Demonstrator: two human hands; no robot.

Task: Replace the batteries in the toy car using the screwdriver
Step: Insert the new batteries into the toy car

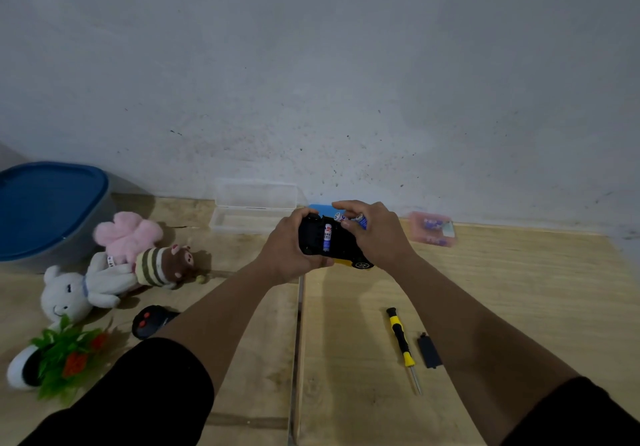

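Left hand (287, 248) grips the upturned toy car (332, 244); right hand (374, 234) pinches two batteries (349, 218) at its far-right edge (seated battery (327, 237) runs near-to-far).

blue-lidded tub (48, 203) far left | plush toys (114, 265) | clear case (254, 208) open | plastic plant (65, 355)

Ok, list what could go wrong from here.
1. The right hand pinches loose batteries over the upturned toy car; one could slip and roll off.
2. A battery might be seated the wrong way round; its polarity can't be read.
3. The small battery cover beside the screwdriver could get knocked away.
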